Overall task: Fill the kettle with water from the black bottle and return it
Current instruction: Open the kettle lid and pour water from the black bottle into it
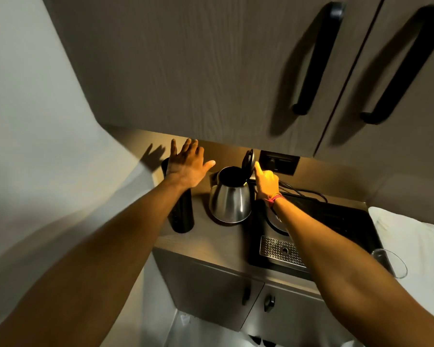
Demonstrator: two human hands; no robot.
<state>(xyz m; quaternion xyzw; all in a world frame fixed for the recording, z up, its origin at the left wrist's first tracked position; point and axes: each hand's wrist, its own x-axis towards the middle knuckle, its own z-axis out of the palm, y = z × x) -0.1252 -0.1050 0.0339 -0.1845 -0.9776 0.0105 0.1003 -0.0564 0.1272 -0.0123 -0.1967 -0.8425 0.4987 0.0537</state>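
- Kettle (229, 199) of polished steel stands upright on the wooden surface (206, 236), its lid (249, 160) tipped up and back; the inside looks dark, and whether it holds water cannot be told.
- Black bottle (182, 211) stands upright just left of the kettle, apart from it, its top hidden behind the left hand (186, 166).
- Left hand hovers over the bottle, fingers (189, 146) spread wide, gripping nothing.
- Right hand (267, 182) reaches to the raised lid, one fingertip touching it, other fingers curled.
- Black tray (336, 221) lies right of the kettle; a clear glass (390, 262) sits at its right edge.
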